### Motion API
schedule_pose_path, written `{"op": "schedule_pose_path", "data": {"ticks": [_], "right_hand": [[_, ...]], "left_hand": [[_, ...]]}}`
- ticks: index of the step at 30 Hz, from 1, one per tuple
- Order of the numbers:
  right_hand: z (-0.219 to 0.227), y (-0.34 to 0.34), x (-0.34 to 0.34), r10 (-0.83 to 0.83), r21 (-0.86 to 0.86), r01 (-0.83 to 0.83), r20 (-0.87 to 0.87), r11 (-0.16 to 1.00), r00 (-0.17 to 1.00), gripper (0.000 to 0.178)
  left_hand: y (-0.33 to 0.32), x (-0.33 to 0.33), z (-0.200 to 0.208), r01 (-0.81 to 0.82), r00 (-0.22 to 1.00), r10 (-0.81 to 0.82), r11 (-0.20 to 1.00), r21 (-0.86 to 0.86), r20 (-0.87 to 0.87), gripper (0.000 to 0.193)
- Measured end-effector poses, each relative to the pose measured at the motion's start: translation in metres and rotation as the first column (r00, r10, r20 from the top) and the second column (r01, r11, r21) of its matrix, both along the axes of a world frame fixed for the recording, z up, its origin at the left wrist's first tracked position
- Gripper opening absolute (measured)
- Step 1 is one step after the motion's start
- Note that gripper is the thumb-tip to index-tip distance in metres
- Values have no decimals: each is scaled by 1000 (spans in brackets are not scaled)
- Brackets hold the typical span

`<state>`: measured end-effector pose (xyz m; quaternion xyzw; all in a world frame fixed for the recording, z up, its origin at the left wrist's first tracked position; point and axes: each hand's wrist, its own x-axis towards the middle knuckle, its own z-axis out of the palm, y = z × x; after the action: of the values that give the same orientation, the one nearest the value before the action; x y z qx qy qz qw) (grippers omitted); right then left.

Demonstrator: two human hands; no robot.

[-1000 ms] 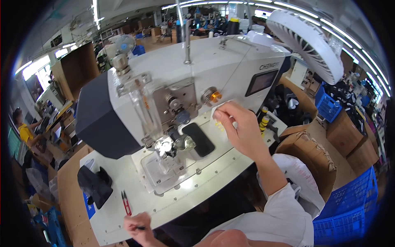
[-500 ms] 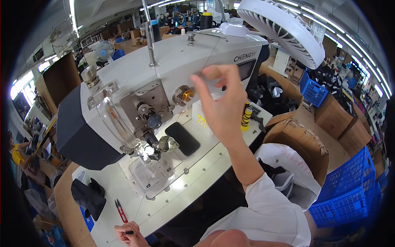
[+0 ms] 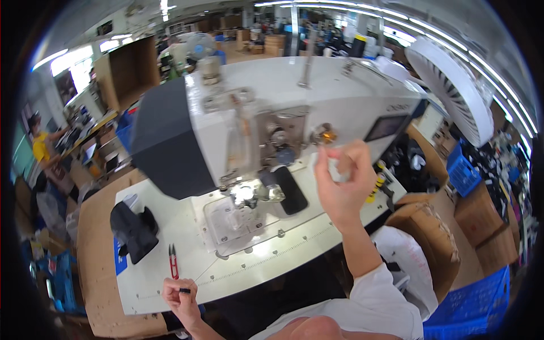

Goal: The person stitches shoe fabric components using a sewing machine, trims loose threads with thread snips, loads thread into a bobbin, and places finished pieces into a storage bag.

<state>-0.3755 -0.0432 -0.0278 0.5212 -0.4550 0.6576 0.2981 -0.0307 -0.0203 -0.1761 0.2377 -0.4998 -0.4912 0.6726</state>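
My left hand is closed at the table's front edge, with a small black piece in its fingers. A thin thread runs from it toward the needle plate of a large white sewing machine. In front of the machine, my right hand is raised, thumb and fingertips pinched together. Whatever it may hold is too small to make out. Just above it is a gold tension knob. Red-handled thread snips lie on the table by my left hand.
A black fabric item lies on the table's left side. A black phone rests behind the lit needle area. To the right stand a white fan, cardboard boxes and a blue crate. Someone in yellow stands far left.
The view has swung, so the machine sits farther right in it. My right hand has dropped from beside the tension knob to below it, its fingers now closed. My left hand still grips the black piece.
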Motion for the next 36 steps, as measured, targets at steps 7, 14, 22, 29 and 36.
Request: {"op": "schedule_pose_path", "data": {"ticks": [7, 14, 22, 29, 36], "right_hand": [[16, 8, -12, -17, 28, 15, 95, 999, 995, 26], [-3, 7, -74, 17, 164, -99, 441, 981, 897, 35], [-17, 0, -58, 156, 217, -256, 391, 942, 907, 9], [3, 9, -14, -65, -154, 32, -213, 988, 975, 28], [-14, 3, -44, -439, -105, 428, -284, 898, 852, 32]], "left_hand": [[14, -1, -9, -19, 997, 5, 983, 185, 77, 8], [21, -10, 11, 130, 985, -146, 978, 162, 95, 9], [16, -9, 8, 137, 990, -132, 982, 129, -43, 16], [4, 20, 11, 96, 985, -94, 995, 8, -146, 26], [18, 3, 10, 131, 981, -116, 987, 90, -153, 25]]}}
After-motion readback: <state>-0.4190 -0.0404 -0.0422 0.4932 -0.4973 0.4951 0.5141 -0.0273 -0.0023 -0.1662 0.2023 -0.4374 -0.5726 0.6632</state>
